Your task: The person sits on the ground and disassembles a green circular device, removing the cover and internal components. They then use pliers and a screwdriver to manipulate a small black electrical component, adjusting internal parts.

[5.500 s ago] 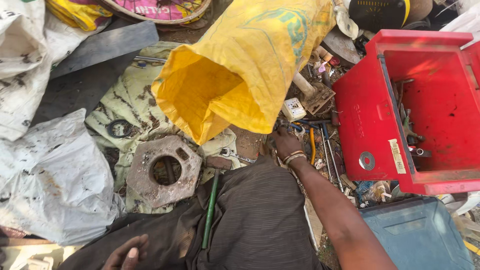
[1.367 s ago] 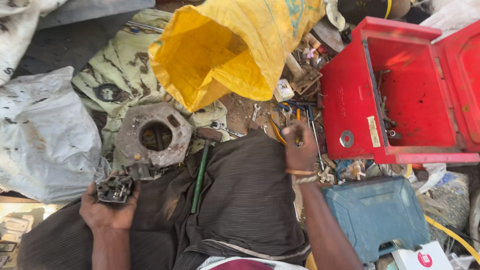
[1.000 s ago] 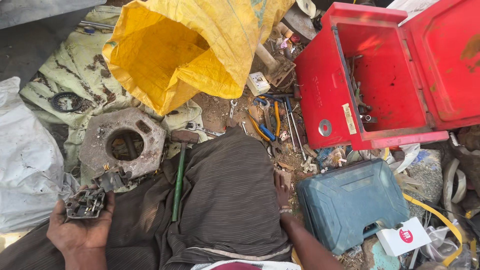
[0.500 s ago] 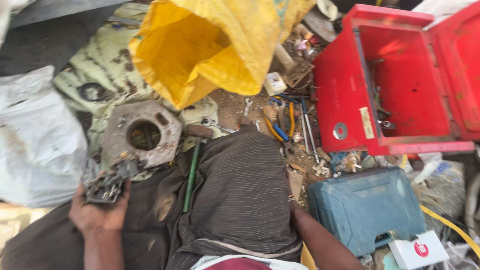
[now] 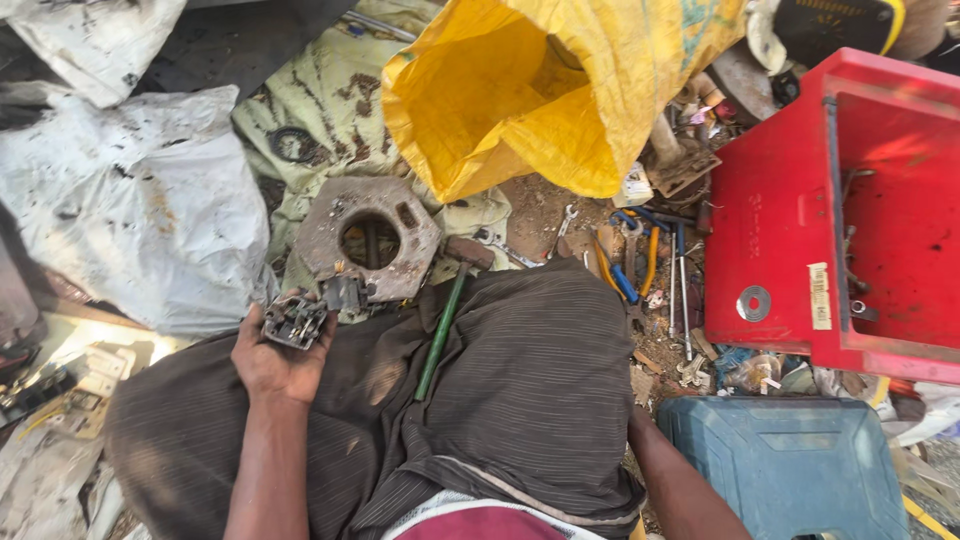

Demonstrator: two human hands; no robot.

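My left hand (image 5: 272,362) rests palm up on my left knee and holds a small dark, grimy metal part (image 5: 293,320). Just beyond it on the ground lies a rusty flat metal plate (image 5: 405,262) with a round hole. A green-handled hammer (image 5: 440,325) lies against my striped dark trousers (image 5: 530,370). Only my right forearm (image 5: 680,490) shows at the lower right; the hand is hidden behind my right knee.
A wide-open yellow sack (image 5: 560,90) lies ahead. An open red metal toolbox (image 5: 800,230) stands at the right, with pliers and screwdrivers (image 5: 640,265) scattered beside it. A blue-green plastic case (image 5: 790,465) sits near my right side. White sacks (image 5: 140,210) lie at the left.
My right hand has pulled back from the scattered tools and dropped behind my knee. My left hand came up holding the small metal part and stays on my knee.
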